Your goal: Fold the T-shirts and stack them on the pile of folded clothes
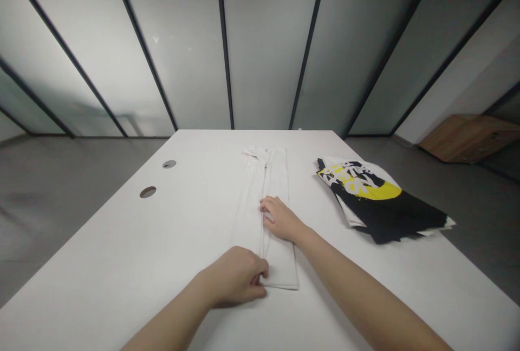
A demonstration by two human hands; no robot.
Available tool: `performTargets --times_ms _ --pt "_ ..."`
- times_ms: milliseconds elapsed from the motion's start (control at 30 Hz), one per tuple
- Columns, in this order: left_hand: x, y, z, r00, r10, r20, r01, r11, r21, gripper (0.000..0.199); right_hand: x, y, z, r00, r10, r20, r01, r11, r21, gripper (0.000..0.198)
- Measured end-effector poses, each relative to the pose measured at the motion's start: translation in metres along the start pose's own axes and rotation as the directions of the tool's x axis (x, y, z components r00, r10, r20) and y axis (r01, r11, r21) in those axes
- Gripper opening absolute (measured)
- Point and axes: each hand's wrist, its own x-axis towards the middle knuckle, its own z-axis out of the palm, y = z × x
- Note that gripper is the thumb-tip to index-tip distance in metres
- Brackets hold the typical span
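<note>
A white T-shirt (pixel 278 177), folded lengthwise into a long narrow strip, lies on the white table with its collar end away from me. My left hand (pixel 239 275) is closed at the strip's near left corner, thumb and fingers pinching the hem edge. Farther up the same left edge, about midway along the strip, my right hand (pixel 280 218) grips the folded layer between bent fingers and thumb. My right wrist crosses over the cloth and hides part of it. Some creases run along the strip near the collar.
On the right of the table (pixel 122 264) lies a flat pile of clothes (pixel 390 210), black with a yellow and white print on top. Two round holes pierce the tabletop at the left. Frosted glass panels (pixel 264 42) stand behind; a wooden cabinet (pixel 467 137) is at far right.
</note>
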Motion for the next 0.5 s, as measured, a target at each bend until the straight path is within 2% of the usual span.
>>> performTargets --times_ms 200,333,500 --pt "0.001 -0.007 -0.013 1.000 0.013 -0.025 -0.015 0.995 -0.095 0.015 -0.003 0.003 0.005 1.000 0.005 -0.017 -0.005 1.000 -0.021 0.045" --pt "0.004 -0.012 -0.007 0.999 0.051 0.000 -0.051 0.995 -0.085 0.013 -0.002 0.001 0.003 0.994 -0.054 -0.091 0.052 0.998 -0.022 0.036" --pt "0.004 -0.010 -0.002 0.998 0.062 0.032 -0.059 0.994 -0.088 0.010 -0.003 0.001 0.004 1.000 -0.020 0.011 0.020 0.999 -0.037 0.031"
